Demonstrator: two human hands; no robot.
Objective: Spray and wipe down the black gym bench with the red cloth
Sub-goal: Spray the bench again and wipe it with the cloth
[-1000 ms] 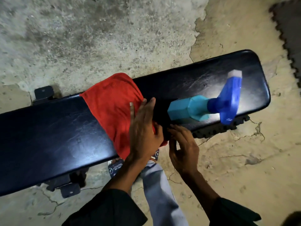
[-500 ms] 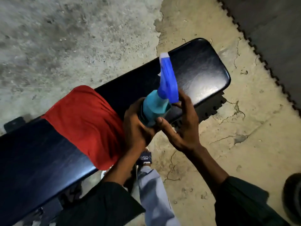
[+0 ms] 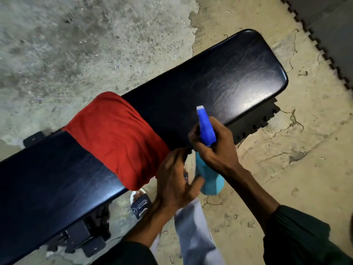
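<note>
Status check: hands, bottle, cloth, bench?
Right hand gripping blue spray bottle, nozzle toward black padded gym bench. Left hand open beside bottle base, holding nothing. Red cloth draped across bench. Nothing blocking.

Glossy creased leather-look bench [image 3: 219,79], soft red cloth [image 3: 118,138], rough cracked concrete floor [image 3: 76,44]

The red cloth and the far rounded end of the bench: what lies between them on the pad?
Nothing: in the head view, the bench is bare from red cloth to its end.
</note>
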